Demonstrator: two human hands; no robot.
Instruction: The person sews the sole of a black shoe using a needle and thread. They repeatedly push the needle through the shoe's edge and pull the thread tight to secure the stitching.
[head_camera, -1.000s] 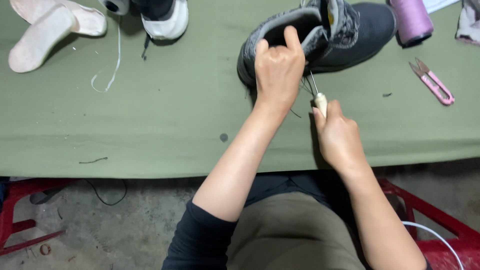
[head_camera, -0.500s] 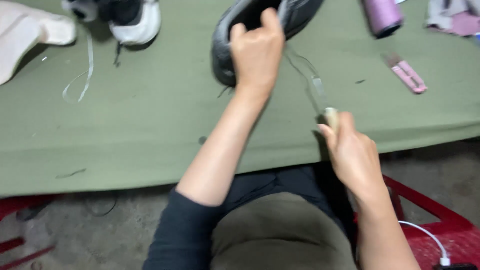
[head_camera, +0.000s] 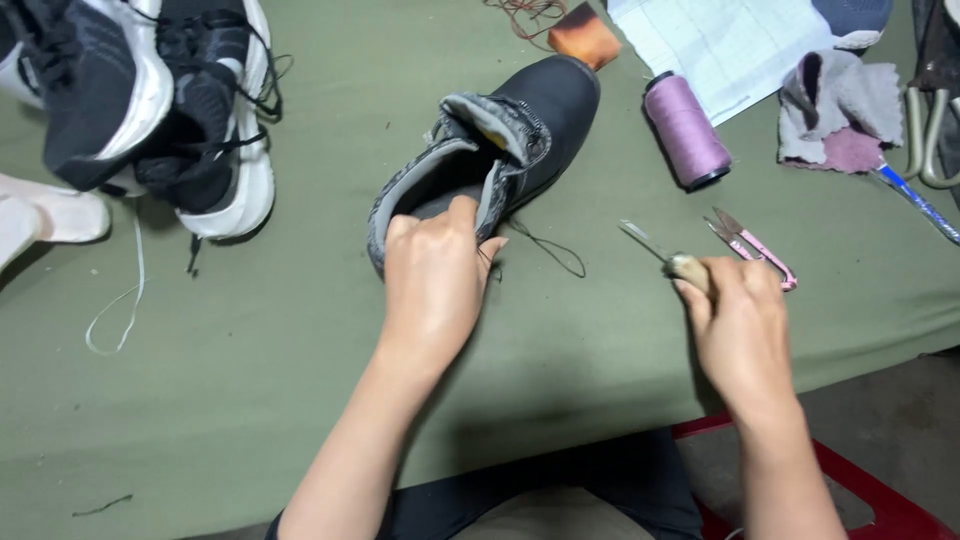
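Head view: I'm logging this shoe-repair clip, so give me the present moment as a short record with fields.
surface: green cloth table
left hand: left hand grips the heel end of the dark shoe, thumb at its collar
right hand: right hand holds an awl, tip pointing up-left, clear of the shoe
thread: dark thread trails from the shoe onto the cloth
near right hand: pink snips
further back: purple thread spool, grey rag
left side: black-and-white sneakers

Green-clothed table (head_camera: 300, 400): dark shoe (head_camera: 520, 130), purple spool (head_camera: 688, 130), pink snips (head_camera: 752, 243) (near edge), sneakers (head_camera: 150, 110).
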